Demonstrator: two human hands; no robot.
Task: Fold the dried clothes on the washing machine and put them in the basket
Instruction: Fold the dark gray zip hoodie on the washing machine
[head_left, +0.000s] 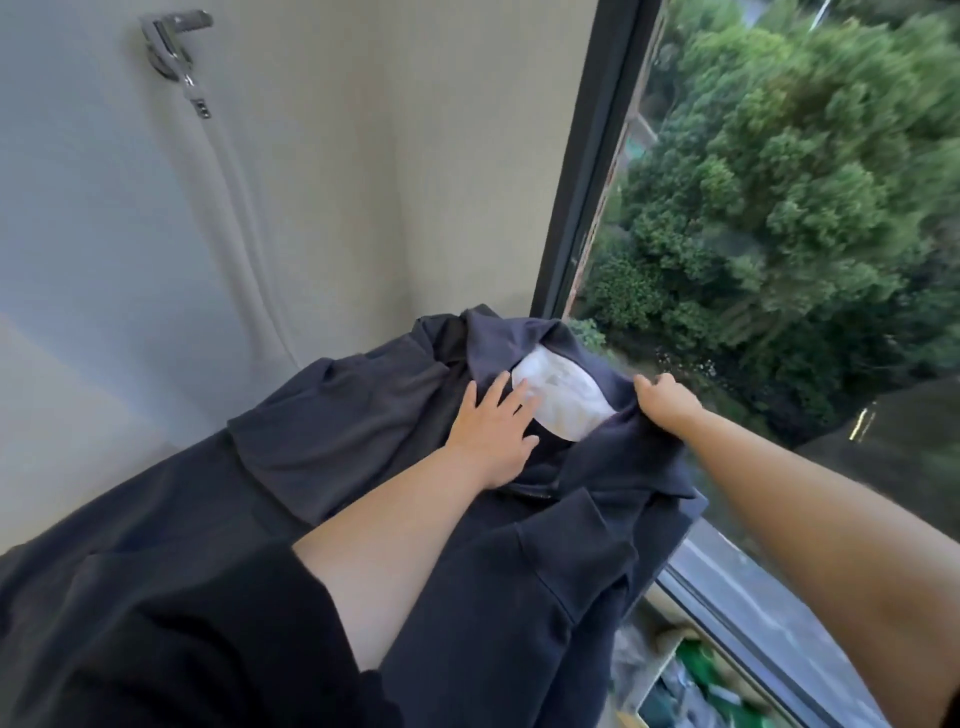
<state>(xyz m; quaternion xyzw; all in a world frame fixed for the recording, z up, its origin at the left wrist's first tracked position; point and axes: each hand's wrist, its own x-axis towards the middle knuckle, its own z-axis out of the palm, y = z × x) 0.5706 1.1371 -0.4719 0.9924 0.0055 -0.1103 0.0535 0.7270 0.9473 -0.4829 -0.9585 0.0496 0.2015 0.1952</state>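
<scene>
The navy collared garment (587, 519) lies spread and rumpled, its neck opening at the far end. Its body runs back under the left forearm. The collar is turned open, and a white neck lining (563, 410) shows between the two hands. The left hand (493, 434) lies flat on the cloth with fingers spread, its fingertips touching the lining's edge. The right hand (667, 405) pinches the collar's right edge, pulling it up into a ridge. Below that hand the fabric droops over the side. Just left of the left hand a charcoal garment (337, 436) lies in loose folds, overlapping the navy one.
</scene>
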